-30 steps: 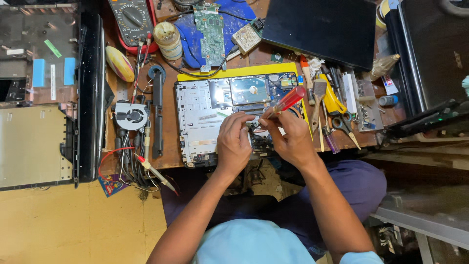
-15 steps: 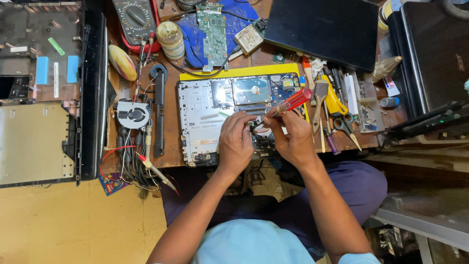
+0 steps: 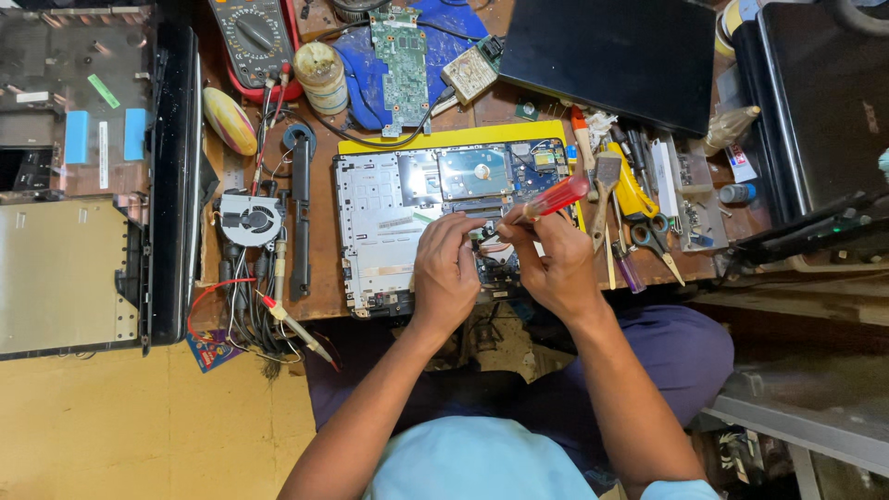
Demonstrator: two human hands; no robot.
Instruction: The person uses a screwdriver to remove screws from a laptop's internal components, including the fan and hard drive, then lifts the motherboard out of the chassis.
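While the right hand (image 3: 556,264) grips a red-handled screwdriver (image 3: 554,199) with its tip down in the opened laptop base (image 3: 389,218), the left hand (image 3: 446,268) pinches something small beside the tip; what it holds I cannot tell. That base lies at the bench's near edge, its cover already off and its drive (image 3: 474,171) and boards bare, so stripping looks well along, with parts still seated inside. A loose fan (image 3: 248,218) and tangled wires (image 3: 245,306) lie to its left, a green board (image 3: 404,60) and multimeter (image 3: 255,37) by the far edge. Scissors (image 3: 654,237), a brush (image 3: 606,181) and other tools crowd close on the right.
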